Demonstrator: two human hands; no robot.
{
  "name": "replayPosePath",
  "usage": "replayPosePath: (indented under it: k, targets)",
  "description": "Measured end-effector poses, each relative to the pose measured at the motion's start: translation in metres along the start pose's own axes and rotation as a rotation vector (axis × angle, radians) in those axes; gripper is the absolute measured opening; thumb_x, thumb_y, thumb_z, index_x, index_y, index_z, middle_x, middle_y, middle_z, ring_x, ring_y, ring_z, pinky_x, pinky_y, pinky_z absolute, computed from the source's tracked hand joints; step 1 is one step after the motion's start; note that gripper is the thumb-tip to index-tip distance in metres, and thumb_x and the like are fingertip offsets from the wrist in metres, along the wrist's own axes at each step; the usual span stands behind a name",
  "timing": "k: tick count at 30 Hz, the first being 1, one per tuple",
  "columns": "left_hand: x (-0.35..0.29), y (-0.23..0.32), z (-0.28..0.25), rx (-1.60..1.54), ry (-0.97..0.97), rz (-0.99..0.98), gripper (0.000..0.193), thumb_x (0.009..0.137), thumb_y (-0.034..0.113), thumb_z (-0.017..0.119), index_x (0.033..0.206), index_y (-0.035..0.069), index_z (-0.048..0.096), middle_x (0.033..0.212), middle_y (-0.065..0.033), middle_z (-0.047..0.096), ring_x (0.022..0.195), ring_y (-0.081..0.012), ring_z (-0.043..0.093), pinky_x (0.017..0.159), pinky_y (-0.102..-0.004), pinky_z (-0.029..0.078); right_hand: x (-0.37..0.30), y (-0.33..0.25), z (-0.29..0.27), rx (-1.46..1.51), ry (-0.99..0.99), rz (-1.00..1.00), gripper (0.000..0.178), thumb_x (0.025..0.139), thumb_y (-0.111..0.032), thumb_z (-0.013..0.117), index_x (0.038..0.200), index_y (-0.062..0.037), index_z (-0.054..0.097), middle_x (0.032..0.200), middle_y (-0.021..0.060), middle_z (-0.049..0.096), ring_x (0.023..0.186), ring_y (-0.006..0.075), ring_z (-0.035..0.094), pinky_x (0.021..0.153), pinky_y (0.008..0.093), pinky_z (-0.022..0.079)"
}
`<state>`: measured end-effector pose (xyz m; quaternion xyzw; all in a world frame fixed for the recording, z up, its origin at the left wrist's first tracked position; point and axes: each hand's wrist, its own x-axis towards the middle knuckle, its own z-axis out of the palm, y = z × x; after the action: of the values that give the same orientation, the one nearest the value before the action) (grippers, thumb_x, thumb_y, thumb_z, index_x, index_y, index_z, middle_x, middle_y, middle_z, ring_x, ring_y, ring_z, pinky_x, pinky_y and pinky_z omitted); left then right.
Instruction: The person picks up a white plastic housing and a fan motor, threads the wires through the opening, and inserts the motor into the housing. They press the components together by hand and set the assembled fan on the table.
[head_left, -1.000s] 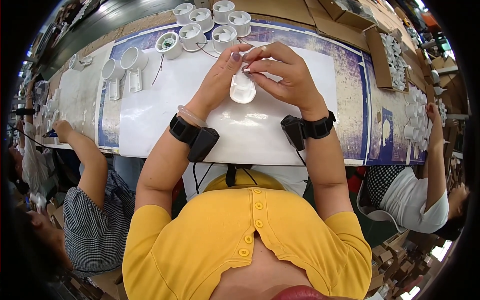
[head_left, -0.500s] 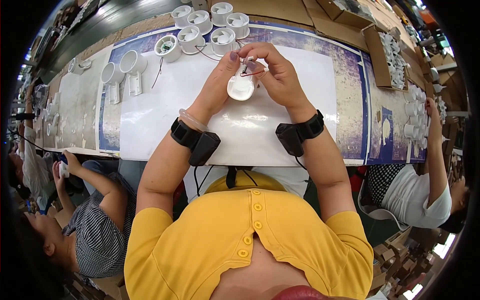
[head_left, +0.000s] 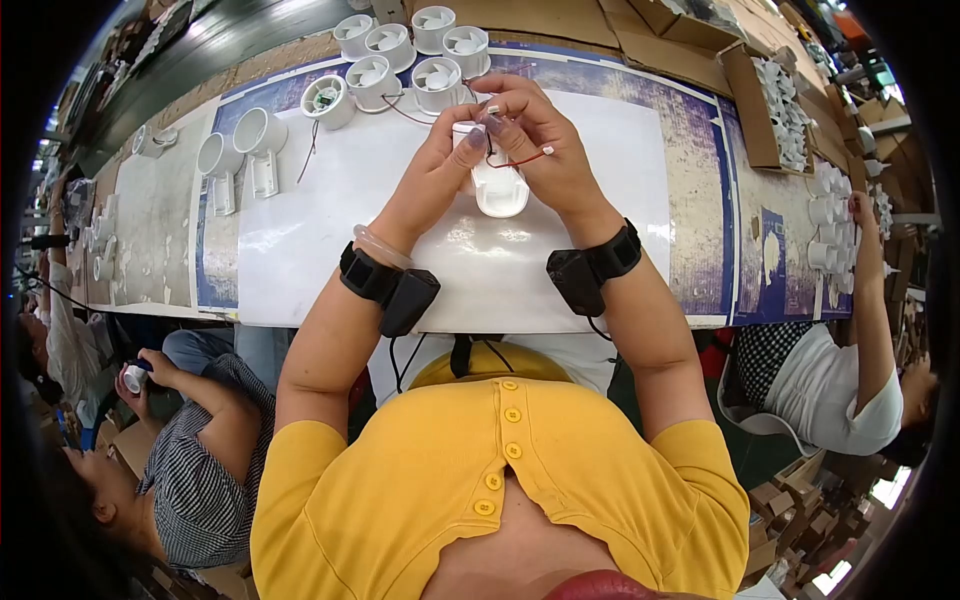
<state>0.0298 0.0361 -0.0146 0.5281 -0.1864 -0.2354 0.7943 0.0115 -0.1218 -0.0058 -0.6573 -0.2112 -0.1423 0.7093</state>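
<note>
Between both hands, above the white sheet, is a white plastic housing (head_left: 501, 192) with a rounded, hollow end pointing toward me. My left hand (head_left: 446, 160) grips its left side, thumb pressed near the top. My right hand (head_left: 541, 142) is closed at the upper right of the housing, its thumb and fingers pinching by a thin red-and-black wire (head_left: 522, 161). A small white connector (head_left: 547, 151) ends the red wire beside the right hand. Fingers hide the upper part of the housing, so what the right fingertips press there is not clear.
Several white round fan units (head_left: 437, 85) stand beyond my hands. Two empty white ring-shaped housings with stems (head_left: 260, 134) lie to the left. A cardboard box of white parts (head_left: 770, 110) sits at the far right. People sit at work on both sides.
The housing has tilted and shifted slightly right and toward me, its hollow end showing more. My left hand has moved right, closer to the right hand, and the wire's connector now sticks out farther right.
</note>
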Motion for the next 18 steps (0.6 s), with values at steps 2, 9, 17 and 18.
replayPosePath:
  k: [2,9,17,18]
  targets:
    - [0.0,0.004,-0.005,-0.018,-0.07,-0.022,0.043,0.099,0.032,0.051,0.13,0.006,0.04,0.113,-0.0057,0.054,0.098,-0.0096,0.056,0.081,-0.0222,0.047,0.0,0.0,-0.001,-0.086,-0.018,-0.008,0.01,0.094,-0.011,0.058,0.102,-0.0061,0.062,0.124,0.0075,0.053,0.107,0.0133,0.053,0.087,0.0252,0.045]
    - [0.001,0.003,-0.006,-0.131,-0.095,-0.03,0.035,0.095,0.018,0.056,0.125,0.006,0.044,0.111,-0.0062,0.057,0.099,-0.009,0.057,0.079,-0.0229,0.048,0.001,-0.007,-0.005,-0.201,-0.023,-0.042,0.016,0.09,-0.008,0.061,0.105,-0.0069,0.064,0.121,0.0101,0.055,0.112,0.0196,0.052,0.096,0.0325,0.041]
    - [0.005,0.0,-0.014,-0.101,-0.059,0.003,0.024,0.092,0.009,0.051,0.115,0.004,0.05,0.105,-0.0052,0.061,0.094,-0.0085,0.058,0.08,-0.0227,0.049,0.006,-0.052,-0.025,-0.196,-0.274,-0.093,0.019,0.087,-0.007,0.062,0.105,-0.0047,0.068,0.117,0.0107,0.058,0.105,0.0212,0.053,0.098,0.0352,0.039]
    - [0.004,-0.001,-0.017,-0.088,-0.073,-0.005,0.023,0.092,0.009,0.051,0.115,0.004,0.05,0.105,-0.0049,0.061,0.092,-0.0085,0.058,0.08,-0.0224,0.048,0.005,-0.054,-0.025,-0.19,-0.371,-0.076,0.019,0.087,-0.008,0.062,0.104,-0.0038,0.069,0.117,0.0109,0.059,0.103,0.0205,0.054,0.097,0.0344,0.04]
